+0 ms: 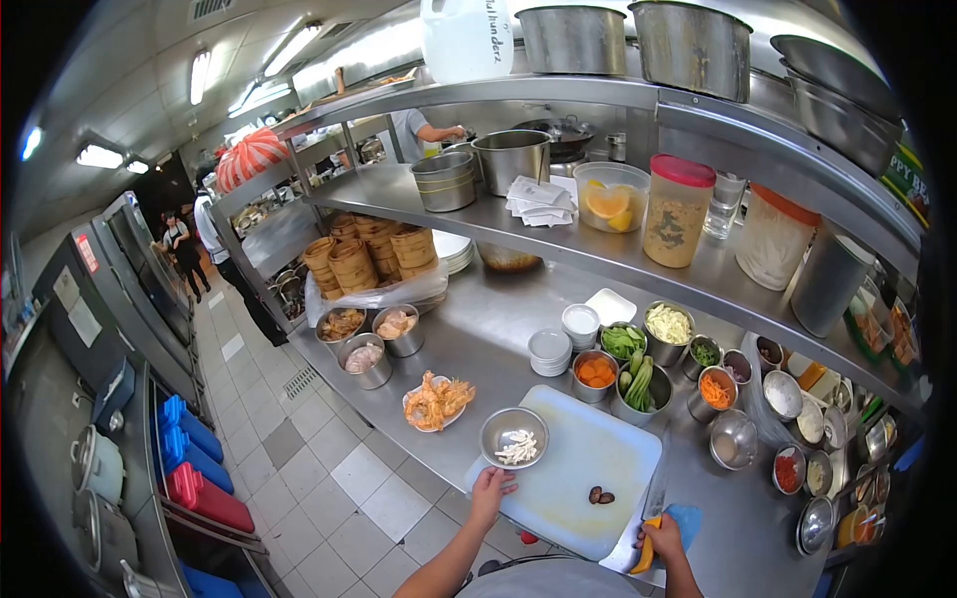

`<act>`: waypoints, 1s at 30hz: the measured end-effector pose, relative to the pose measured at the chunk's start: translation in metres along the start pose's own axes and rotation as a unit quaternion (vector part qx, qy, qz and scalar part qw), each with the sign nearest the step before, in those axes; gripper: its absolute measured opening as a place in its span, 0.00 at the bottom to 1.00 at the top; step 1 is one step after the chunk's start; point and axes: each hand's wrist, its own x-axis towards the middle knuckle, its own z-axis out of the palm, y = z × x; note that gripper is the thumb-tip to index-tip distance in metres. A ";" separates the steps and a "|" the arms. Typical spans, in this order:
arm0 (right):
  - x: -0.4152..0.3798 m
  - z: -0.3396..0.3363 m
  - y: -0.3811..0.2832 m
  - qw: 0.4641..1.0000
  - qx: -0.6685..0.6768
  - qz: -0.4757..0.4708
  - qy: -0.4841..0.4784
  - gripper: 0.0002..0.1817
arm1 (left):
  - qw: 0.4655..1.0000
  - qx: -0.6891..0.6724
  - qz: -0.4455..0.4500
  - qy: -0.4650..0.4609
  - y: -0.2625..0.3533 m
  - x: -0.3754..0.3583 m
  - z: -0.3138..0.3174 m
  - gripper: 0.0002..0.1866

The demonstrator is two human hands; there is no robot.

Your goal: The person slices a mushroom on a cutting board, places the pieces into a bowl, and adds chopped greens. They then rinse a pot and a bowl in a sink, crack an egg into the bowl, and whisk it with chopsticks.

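Commercial kitchen, steel desk (478, 339) bearing a white cutting board (583, 473). Left hand (490, 490), fingers loosely open, touches the board's edge at 6 o'clock of a steel bowl (513, 437). Right hand (660, 538) grips a yellow-handled knife (648, 533) at the board's 4 o'clock corner.

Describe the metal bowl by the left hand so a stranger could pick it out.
Start at the white cutting board on the steel counter. The steel bowl sits on the board's far left corner, just beyond the left hand. Unlike the plate of shrimp beside it, it holds pale white strips.
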 end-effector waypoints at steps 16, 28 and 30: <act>-0.004 0.001 -0.007 1.000 0.019 0.011 -0.008 0.12 | 1.000 -0.001 -0.001 0.008 0.000 0.000 0.002 0.12; -0.006 0.001 -0.010 1.000 0.000 0.007 -0.007 0.12 | 1.000 -0.005 0.000 0.008 0.003 -0.002 0.003 0.13; -0.003 0.001 -0.006 1.000 0.003 0.004 -0.010 0.12 | 1.000 -0.006 0.001 0.009 0.003 -0.002 0.003 0.13</act>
